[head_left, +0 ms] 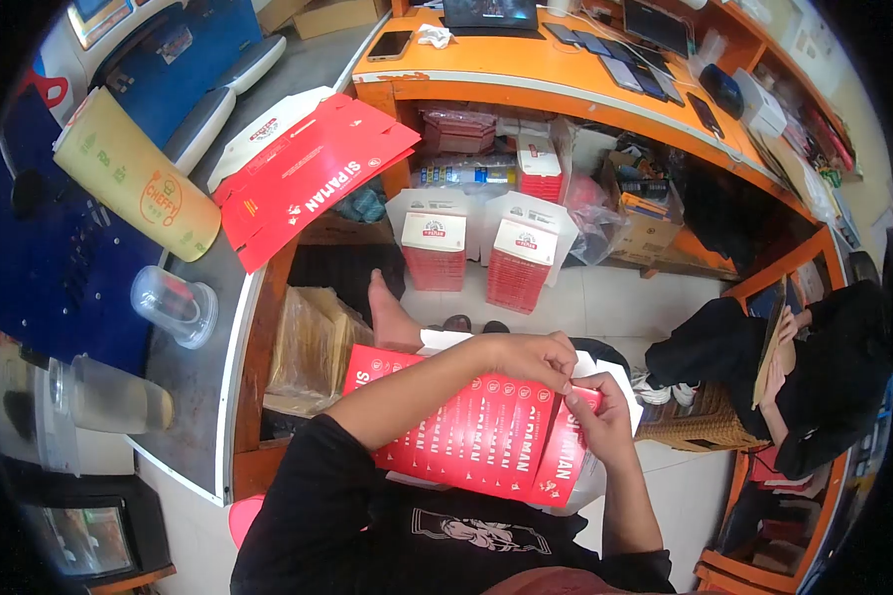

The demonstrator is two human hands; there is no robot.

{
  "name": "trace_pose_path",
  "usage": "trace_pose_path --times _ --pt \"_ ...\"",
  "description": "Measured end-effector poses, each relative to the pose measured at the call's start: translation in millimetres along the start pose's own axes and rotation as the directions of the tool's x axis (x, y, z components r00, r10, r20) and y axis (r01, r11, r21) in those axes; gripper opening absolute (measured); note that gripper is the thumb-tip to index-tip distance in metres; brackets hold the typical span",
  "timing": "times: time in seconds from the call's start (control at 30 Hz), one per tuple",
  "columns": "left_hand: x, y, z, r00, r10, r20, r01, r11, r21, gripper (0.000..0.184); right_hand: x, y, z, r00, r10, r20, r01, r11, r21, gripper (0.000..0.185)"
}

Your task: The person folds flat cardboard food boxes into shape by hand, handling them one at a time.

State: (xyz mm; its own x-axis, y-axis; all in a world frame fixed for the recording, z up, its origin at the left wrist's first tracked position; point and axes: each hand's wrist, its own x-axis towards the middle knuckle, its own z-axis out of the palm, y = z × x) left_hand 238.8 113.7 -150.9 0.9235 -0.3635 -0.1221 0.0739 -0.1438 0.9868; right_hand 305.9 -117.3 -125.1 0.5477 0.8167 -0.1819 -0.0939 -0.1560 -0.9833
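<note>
Across the lap, two hands meet at the right end of overlapping red cardboard pieces [456,436]
The right hand [605,421] is clamped on the end piece [563,456] by its upper edge; the left hand [536,359] has its fingertips bunched just beside, their grip unclear; on the left, a tall printed cup [139,178] with yellowish contents, a small clear cup [176,307] and a cloudy tub [119,397] stand along the grey counter [200,397], near a flat red sheet [313,178]; beyond, stacked red boxes [519,273] sit on the pale tiled floor [605,297], and a carton [647,236] of mixed items lies under the orange desk [526,77]; at right, a person [833,367] holds brown cardboard [772,352]
</note>
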Motion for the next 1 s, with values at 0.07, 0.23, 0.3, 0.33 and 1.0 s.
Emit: trace_pose_path --times 0.07,0.23,0.3,0.33,1.0 --pt "-1.8 7.5 -2.4 1.000 -0.002 0.031 0.003 1.000 -0.011 0.020 0.3 -0.6 4.3 0.999 -0.022 -0.040 0.020 0.999 -0.047 0.017" --pt "0.8 0.9 -4.7 0.999 0.008 0.053 -0.003 0.996 -0.090 0.021 8.5 7.8 -8.5 0.998 -0.023 0.052 0.024 0.999 -0.025 0.016" --pt "-0.9 1.6 -5.0 0.998 0.029 0.052 -0.023 0.995 -0.102 0.021 10.2 5.5 -9.2 0.995 -0.060 0.084 0.062 0.998 -0.015 0.016" --pt "-1.1 0.5 -5.7 0.997 0.050 0.058 -0.044 0.995 -0.092 0.022 11.6 2.5 -7.7 0.992 -0.084 0.098 0.088 0.995 -0.038 0.015" --pt "-31.0 38.4 4.3 0.949 0.018 -0.314 0.108 0.919 0.379 0.053 -0.8 0.7 3.1 0.996 -0.088 0.005 0.088 0.996 -0.017 0.055"
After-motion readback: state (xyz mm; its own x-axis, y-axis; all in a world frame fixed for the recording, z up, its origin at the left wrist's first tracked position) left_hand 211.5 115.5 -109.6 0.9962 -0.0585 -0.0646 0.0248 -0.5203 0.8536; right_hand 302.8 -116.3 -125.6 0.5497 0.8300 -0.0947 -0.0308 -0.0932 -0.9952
